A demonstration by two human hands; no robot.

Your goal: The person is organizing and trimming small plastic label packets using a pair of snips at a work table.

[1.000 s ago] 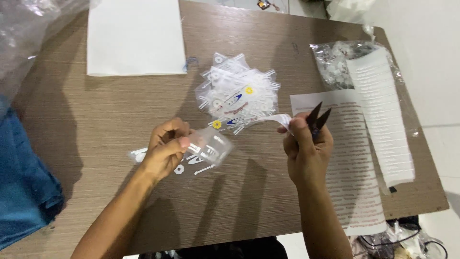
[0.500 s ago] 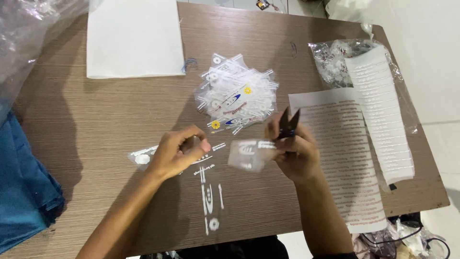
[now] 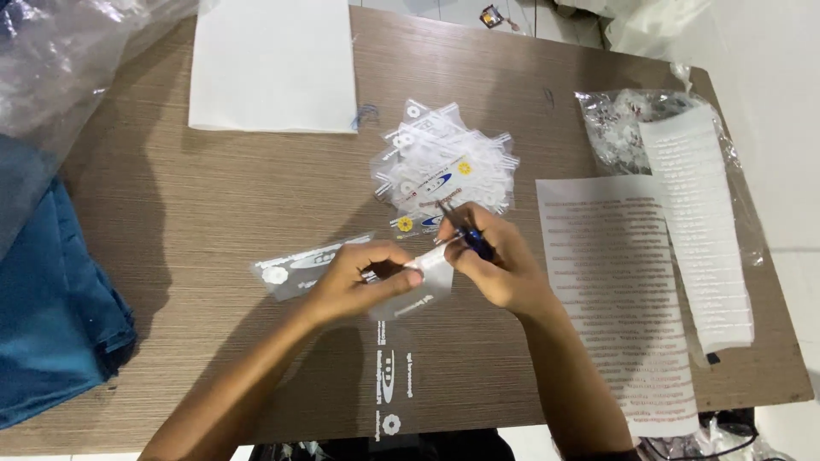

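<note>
My left hand and my right hand meet over the middle of the wooden table. Both pinch a small clear plastic packet between them. My right hand also holds a small dark tool with blue handles, its tips pointing up and left. Just beyond my hands lies a pile of small clear packets with white and yellow parts inside. One flat clear packet lies left of my left hand.
A white sheet lies at the table's far side. Two printed paper strips and a plastic bag of small parts are on the right. Blue cloth lies at left. Printed marks sit on the table's near edge.
My hands were apart, then came together. The packet passed from my left hand toward my right, and both hands now hold it between them.
</note>
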